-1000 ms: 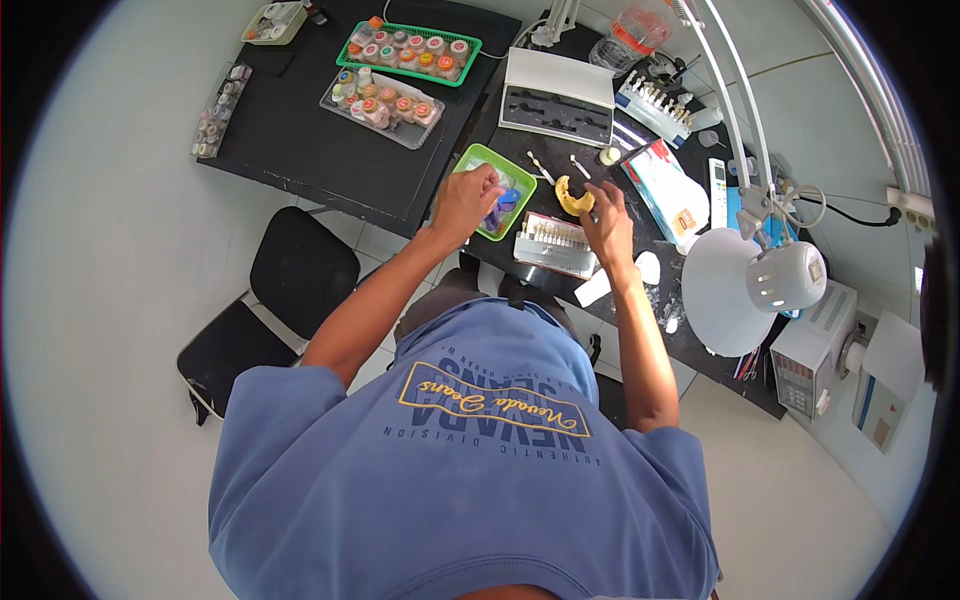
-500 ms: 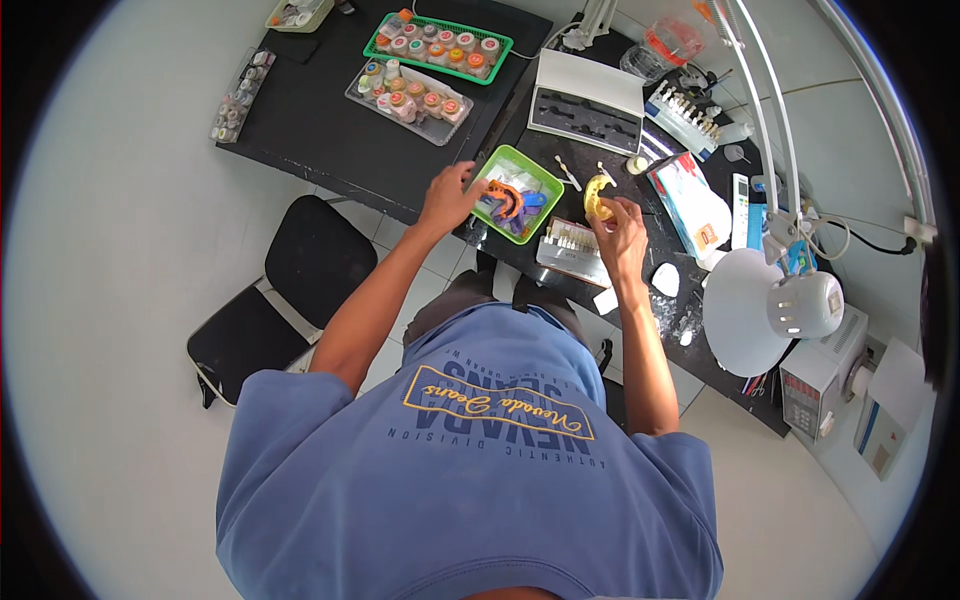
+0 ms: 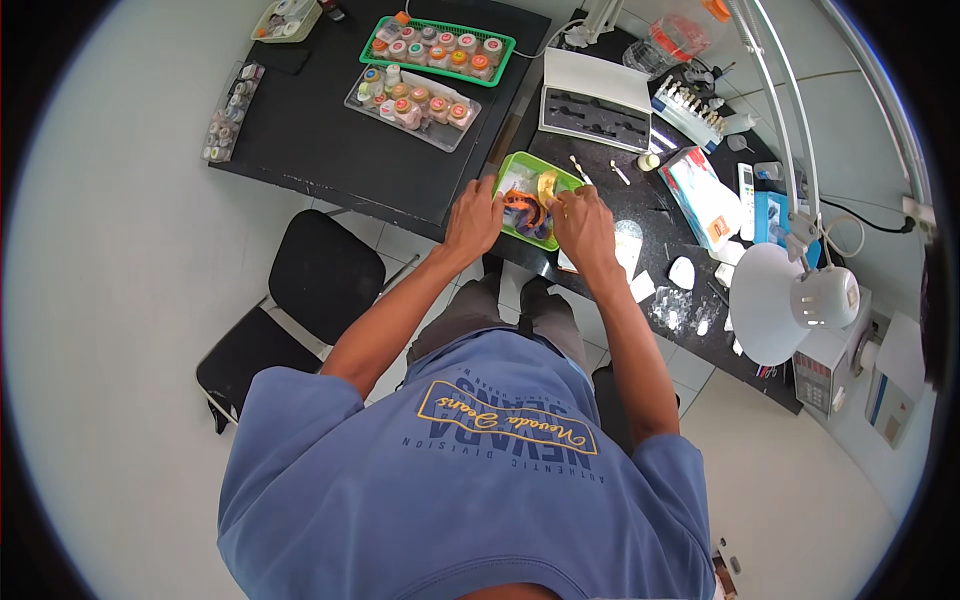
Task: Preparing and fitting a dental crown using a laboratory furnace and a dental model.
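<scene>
My right hand [image 3: 586, 225] is over the right side of a light green plastic tray [image 3: 525, 157], its fingers closed round the lower part of a yellow horseshoe-shaped dental cast [image 3: 546, 185]. The cast's upper part shows above the fingertips, within the tray's outline. At the tray's left rim my left hand [image 3: 474, 218] is closed, thumb and fingers against the edge. Inside the tray lie an orange arch-shaped dental piece [image 3: 522, 206] and purple pieces beneath it, partly covered by the right hand.
Behind the tray lies an open white case [image 3: 596, 72] with dark slots. Two small white sticks [image 3: 620, 172] lie nearby. A lamp [image 3: 775, 300] and a white lump [image 3: 681, 273] are at right. Bottles in a green basket [image 3: 440, 22] stand far left; a black chair [image 3: 325, 265] stands below.
My right hand has carried the yellow cast left, from the bench over the tray. My left hand has come onto the tray's left rim. The tray sits slightly farther right.
</scene>
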`<state>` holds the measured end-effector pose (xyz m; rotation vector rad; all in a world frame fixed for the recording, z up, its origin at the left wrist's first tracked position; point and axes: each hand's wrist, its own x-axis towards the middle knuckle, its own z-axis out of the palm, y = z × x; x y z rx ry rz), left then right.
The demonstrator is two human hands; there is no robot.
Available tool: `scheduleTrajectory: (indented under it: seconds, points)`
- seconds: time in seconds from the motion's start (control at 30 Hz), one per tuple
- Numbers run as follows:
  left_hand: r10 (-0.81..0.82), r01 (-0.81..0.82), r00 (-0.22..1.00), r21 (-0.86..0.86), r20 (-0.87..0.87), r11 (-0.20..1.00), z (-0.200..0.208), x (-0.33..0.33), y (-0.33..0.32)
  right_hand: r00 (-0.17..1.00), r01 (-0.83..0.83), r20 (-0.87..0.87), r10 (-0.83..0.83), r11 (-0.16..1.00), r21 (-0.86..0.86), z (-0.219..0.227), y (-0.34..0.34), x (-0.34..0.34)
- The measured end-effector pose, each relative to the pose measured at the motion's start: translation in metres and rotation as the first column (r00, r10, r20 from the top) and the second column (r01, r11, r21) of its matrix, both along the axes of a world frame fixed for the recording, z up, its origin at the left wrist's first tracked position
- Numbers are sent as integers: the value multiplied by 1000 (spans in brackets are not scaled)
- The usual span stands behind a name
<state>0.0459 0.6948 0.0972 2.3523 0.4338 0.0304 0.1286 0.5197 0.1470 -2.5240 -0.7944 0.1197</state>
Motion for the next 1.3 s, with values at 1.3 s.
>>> scheduleTrajectory:
  seconds: [1.3]
  points:
    - [-999,905,-49,-422,15,-51,99,-342,-389,1,531,-813,-582,-689,494,33,-236,-650]
